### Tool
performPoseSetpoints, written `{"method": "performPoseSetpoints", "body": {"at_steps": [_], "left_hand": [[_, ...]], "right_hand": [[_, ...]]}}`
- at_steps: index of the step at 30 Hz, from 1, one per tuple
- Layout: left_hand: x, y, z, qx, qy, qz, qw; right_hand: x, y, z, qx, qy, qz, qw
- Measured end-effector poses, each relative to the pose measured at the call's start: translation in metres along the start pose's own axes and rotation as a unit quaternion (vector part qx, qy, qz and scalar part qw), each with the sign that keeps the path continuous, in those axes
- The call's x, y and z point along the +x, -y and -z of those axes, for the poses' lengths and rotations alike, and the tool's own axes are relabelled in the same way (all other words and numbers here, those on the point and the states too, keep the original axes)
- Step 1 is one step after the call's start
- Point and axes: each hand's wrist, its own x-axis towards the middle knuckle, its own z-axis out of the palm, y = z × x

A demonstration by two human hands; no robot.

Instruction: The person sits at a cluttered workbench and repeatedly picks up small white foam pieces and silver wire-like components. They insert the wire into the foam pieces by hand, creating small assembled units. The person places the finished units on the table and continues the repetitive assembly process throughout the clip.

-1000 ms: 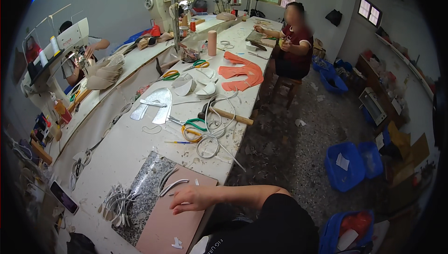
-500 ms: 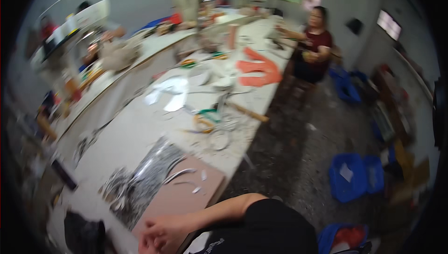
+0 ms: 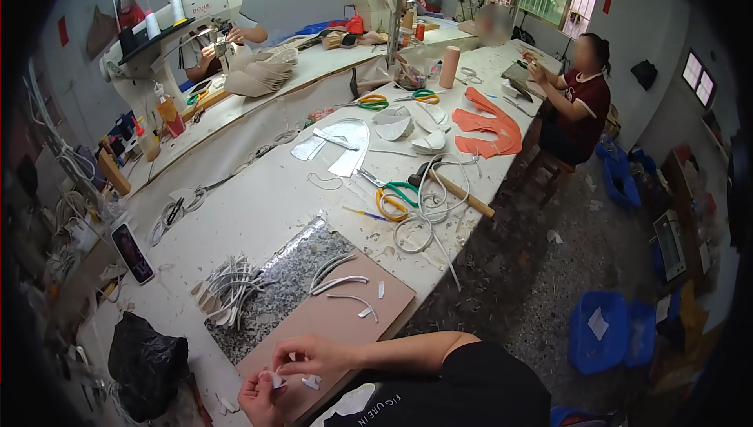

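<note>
At the lower edge of the head view, my left hand [image 3: 257,400] pinches a small white piece [image 3: 274,379]. My right hand [image 3: 312,355] meets it from the right, its fingers closed at the same piece. Both are over the near end of a pinkish-brown board [image 3: 376,294]. Small white scraps [image 3: 311,382] lie beside my right hand. Farther up the board are curved white covered strips [image 3: 339,283] and a thin white strip [image 3: 357,297]. A bundle of similar strips [image 3: 229,290] rests on a speckled grey stone slab [image 3: 302,258].
Beyond lie scissors with green and orange handles [image 3: 400,196], looped white cord [image 3: 414,235], a wooden-handled hammer [image 3: 463,194] and orange cut-out sheet [image 3: 490,133]. A black plastic bag [image 3: 145,366] and phone [image 3: 132,253] are at left. Co-workers sit at the right side and behind a sewing machine [image 3: 180,23].
The view has swung and sharpened from a blur. My hands are now together on the small white piece, where earlier only my right hand and forearm showed plainly. The seated co-worker's hands have risen.
</note>
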Motion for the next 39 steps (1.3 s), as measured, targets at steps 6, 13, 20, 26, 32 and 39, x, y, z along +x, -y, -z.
{"method": "performPoseSetpoints", "body": {"at_steps": [6,13,20,26,32,39], "left_hand": [[0.004,0.008,-0.009,-0.03,0.039,0.014,0.999],[0.0,-0.005,-0.018,-0.033,0.042,0.029,0.998],[0.017,-0.001,-0.018,0.112,-0.039,-0.032,0.992],[0.021,-0.002,-0.029,0.312,-0.042,-0.175,0.933],[0.015,-0.017,-0.017,0.403,-0.082,-0.192,0.891],[-0.004,-0.028,0.01,0.402,-0.136,-0.172,0.889]], "right_hand": [[-0.001,-0.027,-0.016,-0.217,-0.06,0.125,0.966],[0.008,-0.03,-0.004,-0.17,-0.139,0.175,0.96],[0.006,-0.028,0.009,-0.334,-0.113,0.08,0.932],[-0.008,-0.025,0.065,-0.498,-0.185,0.08,0.843],[-0.032,-0.012,0.095,-0.546,-0.235,-0.039,0.803],[-0.008,-0.006,0.068,-0.45,-0.187,0.058,0.871]]}}
